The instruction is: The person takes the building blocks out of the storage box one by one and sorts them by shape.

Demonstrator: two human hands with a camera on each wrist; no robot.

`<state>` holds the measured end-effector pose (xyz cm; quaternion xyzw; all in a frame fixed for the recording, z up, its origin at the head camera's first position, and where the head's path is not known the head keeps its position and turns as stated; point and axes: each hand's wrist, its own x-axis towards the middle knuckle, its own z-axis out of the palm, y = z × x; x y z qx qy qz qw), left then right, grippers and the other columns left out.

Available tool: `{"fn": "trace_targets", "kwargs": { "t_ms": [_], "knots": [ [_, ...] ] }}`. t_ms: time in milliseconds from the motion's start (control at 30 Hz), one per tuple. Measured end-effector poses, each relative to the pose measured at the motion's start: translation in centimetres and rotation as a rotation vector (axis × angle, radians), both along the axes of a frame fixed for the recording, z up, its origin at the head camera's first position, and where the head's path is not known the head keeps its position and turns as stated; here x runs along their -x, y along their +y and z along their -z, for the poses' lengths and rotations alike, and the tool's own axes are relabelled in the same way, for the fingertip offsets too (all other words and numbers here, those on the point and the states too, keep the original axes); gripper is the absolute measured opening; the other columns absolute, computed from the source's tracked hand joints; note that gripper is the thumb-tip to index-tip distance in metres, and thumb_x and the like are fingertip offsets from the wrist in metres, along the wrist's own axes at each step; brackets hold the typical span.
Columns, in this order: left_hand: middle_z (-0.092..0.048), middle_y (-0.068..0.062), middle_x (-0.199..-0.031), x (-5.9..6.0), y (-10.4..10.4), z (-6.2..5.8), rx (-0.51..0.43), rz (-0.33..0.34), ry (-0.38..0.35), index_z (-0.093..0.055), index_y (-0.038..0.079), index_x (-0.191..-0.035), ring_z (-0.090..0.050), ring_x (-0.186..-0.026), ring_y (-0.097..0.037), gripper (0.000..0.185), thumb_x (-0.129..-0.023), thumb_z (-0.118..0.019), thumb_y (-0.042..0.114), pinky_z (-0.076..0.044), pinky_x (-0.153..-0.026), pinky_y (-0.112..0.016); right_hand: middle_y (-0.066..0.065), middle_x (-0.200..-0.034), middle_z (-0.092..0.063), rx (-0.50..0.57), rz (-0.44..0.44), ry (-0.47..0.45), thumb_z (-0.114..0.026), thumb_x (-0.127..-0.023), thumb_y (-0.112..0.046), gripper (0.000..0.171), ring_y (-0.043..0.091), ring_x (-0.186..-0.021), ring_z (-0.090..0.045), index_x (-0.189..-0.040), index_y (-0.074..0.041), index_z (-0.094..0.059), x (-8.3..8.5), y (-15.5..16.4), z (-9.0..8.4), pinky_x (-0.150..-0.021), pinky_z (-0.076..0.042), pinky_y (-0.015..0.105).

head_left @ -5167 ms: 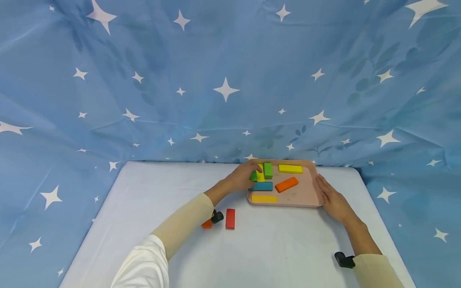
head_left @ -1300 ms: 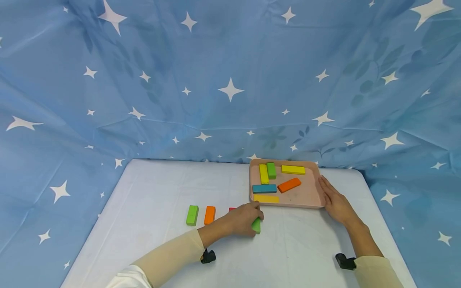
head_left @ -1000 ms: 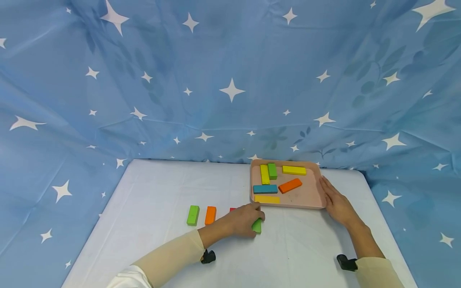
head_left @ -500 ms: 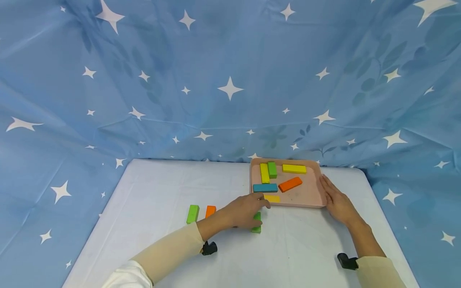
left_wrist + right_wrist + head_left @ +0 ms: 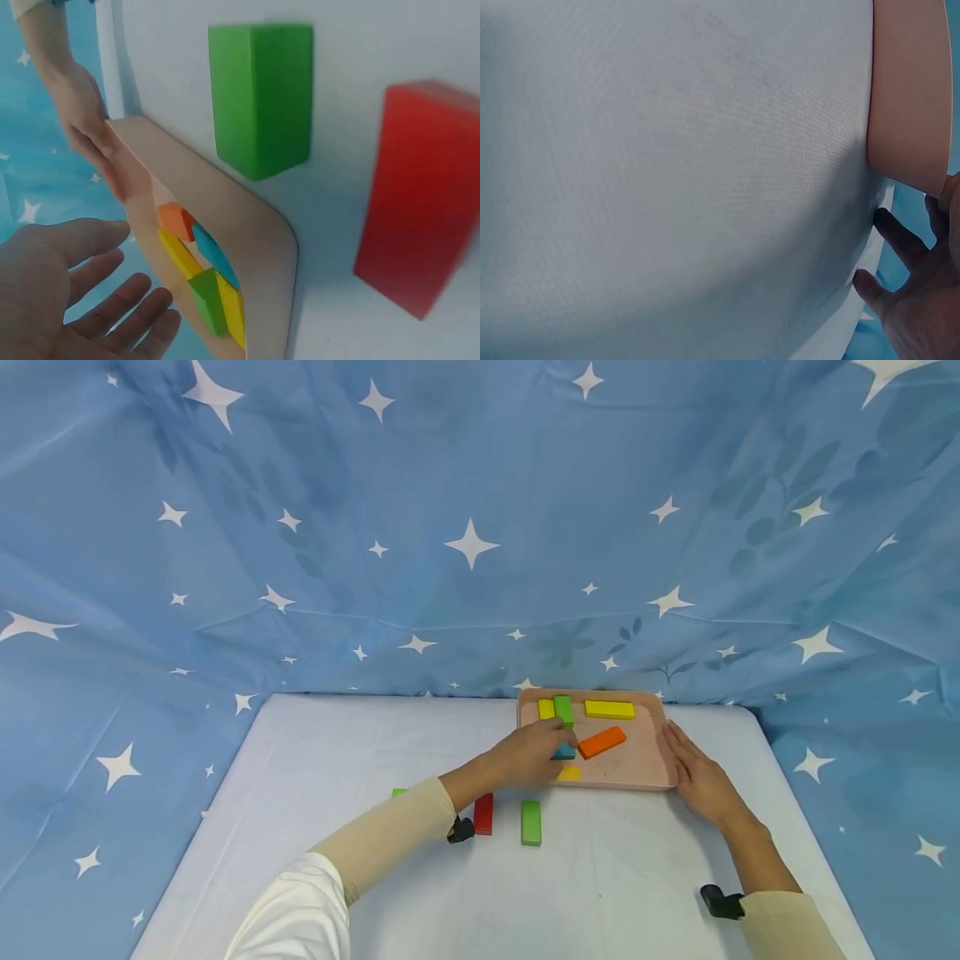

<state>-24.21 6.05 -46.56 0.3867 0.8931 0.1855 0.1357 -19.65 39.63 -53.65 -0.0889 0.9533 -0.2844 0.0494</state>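
Blue star-printed cloth hangs behind and beside a white bench (image 5: 375, 752). On the left hand (image 5: 528, 758), the fingers (image 5: 112, 307) are spread and relaxed, clamped on nothing; they hover over the near-left part of the pink tray (image 5: 637, 772), just above the blue block (image 5: 564, 752), which lies in the tray between a yellow block (image 5: 568, 772) in front and a green block (image 5: 563, 710) behind. The right hand (image 5: 693, 772) lies flat against the tray's right rim, fingers straight, steadying it. Further out in the tray are an orange block (image 5: 602, 742) and a long yellow block (image 5: 609, 709). On the bench in front of the tray lie a second green block (image 5: 531, 822) and a red block (image 5: 483, 813), side by side but apart. By my reading, the step in hand is the reach for a block in the tray, most likely the blue one. The next move calls for closing thumb and fingers across its narrow sides without nudging its neighbours, then lifting it clear of the rim while the right hand keeps the tray from sliding.
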Motion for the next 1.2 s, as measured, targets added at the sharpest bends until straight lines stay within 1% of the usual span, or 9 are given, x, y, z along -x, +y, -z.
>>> {"fn": "trace_targets", "kwargs": {
  "t_ms": [167, 367, 467, 567, 667, 767, 833, 1033, 1200],
  "knots": [
    [-0.062, -0.005, -0.128, 2.3, 1.6, 0.8, 0.025, -0.026, 0.008, -0.065, 0.014, -0.136, -0.057, -0.092, -0.013, 0.04, -0.098, -0.073, 0.019, -0.05, -0.082, -0.017, 0.016, -0.174, -0.014, 0.0, 0.005, 0.002, -0.033, -0.114, -0.018, 0.056, 0.05, -0.154, -0.022, -0.166, -0.007, -0.017, 0.1, 0.0, 0.0, -0.117, -0.026, 0.069],
    [-0.059, -0.005, -0.13, 4.7, 2.8, 1.4, 0.041, -0.074, 0.015, -0.063, 0.015, -0.138, -0.057, -0.095, -0.014, 0.043, -0.096, -0.072, 0.015, -0.05, -0.078, -0.02, 0.015, -0.174, -0.013, 0.001, 0.007, -0.008, -0.033, -0.114, -0.019, 0.056, 0.049, -0.155, -0.022, -0.167, -0.009, -0.016, 0.2, -0.1, 0.0, -0.117, -0.026, 0.069],
    [-0.057, -0.005, -0.133, 5.5, 3.0, 1.4, 0.057, -0.099, 0.013, -0.061, 0.016, -0.141, -0.057, -0.098, -0.014, 0.046, -0.096, -0.072, 0.016, -0.052, -0.08, -0.021, 0.015, -0.174, -0.013, 0.0, 0.011, -0.001, -0.033, -0.114, -0.02, 0.056, 0.049, -0.155, -0.022, -0.167, -0.009, -0.016, 0.3, -0.2, 0.0, -0.117, -0.026, 0.069],
    [-0.057, -0.005, -0.137, 6.3, 3.2, 1.4, 0.093, -0.131, 0.025, -0.06, 0.019, -0.142, -0.057, -0.107, -0.015, 0.047, -0.096, -0.073, 0.018, -0.053, -0.09, -0.024, 0.015, -0.174, -0.013, -0.001, 0.007, 0.0, -0.034, -0.114, -0.021, 0.056, 0.049, -0.155, -0.023, -0.167, -0.009, -0.017, 0.4, -0.4, 0.0, -0.117, -0.026, 0.069],
    [-0.057, -0.005, -0.138, 6.9, 3.3, 1.7, 0.122, -0.161, 0.031, -0.061, 0.021, -0.144, -0.058, -0.113, -0.018, 0.048, -0.097, -0.072, 0.021, -0.052, -0.095, -0.03, 0.014, -0.175, -0.012, -0.009, 0.014, -0.028, -0.034, -0.114, -0.022, 0.057, 0.049, -0.155, -0.022, -0.167, -0.01, -0.016, 0.4, -0.5, -0.2, -0.118, -0.025, 0.069],
    [-0.057, -0.005, -0.137, 7.3, 3.7, 2.2, 0.138, -0.176, 0.041, -0.061, 0.023, -0.144, -0.058, -0.113, -0.018, 0.049, -0.097, -0.072, 0.025, -0.051, -0.093, -0.032, 0.013, -0.175, -0.012, -0.021, 0.024, -0.037, -0.034, -0.114, -0.024, 0.057, 0.049, -0.155, -0.022, -0.167, -0.012, -0.016, 0.2, -0.3, -0.2, -0.118, -0.025, 0.07],
    [-0.056, -0.004, -0.137, 7.5, 4.0, 2.5, 0.142, -0.177, 0.047, -0.06, 0.023, -0.145, -0.057, -0.112, -0.018, 0.049, -0.097, -0.072, 0.026, -0.05, -0.09, -0.031, 0.014, -0.174, -0.014, -0.027, 0.026, -0.021, -0.034, -0.114, -0.023, 0.057, 0.049, -0.154, -0.024, -0.167, -0.012, -0.017, 0.1, -0.1, -0.2, -0.117, -0.027, 0.07],
    [-0.056, -0.005, -0.134, 7.6, 4.5, 2.7, 0.14, -0.201, 0.014, -0.061, 0.021, -0.144, -0.054, -0.11, -0.018, 0.05, -0.096, -0.073, 0.024, -0.048, -0.089, -0.029, 0.013, -0.174, -0.015, -0.022, 0.022, -0.001, -0.035, -0.114, -0.021, 0.056, 0.049, -0.153, -0.026, -0.167, -0.011, -0.019, 0.1, 0.1, 0.0, -0.116, -0.028, 0.069],
    [-0.056, -0.004, -0.131, 7.7, 5.0, 3.2, 0.161, -0.209, 0.039, -0.063, 0.023, -0.142, -0.051, -0.108, -0.017, 0.05, -0.093, -0.076, 0.025, -0.048, -0.087, -0.028, 0.012, -0.175, -0.013, -0.018, 0.035, -0.025, -0.034, -0.114, -0.018, 0.056, 0.05, -0.154, -0.025, -0.167, -0.011, -0.018, 0.0, 0.1, 0.1, -0.117, -0.027, 0.07]
  ]
}}
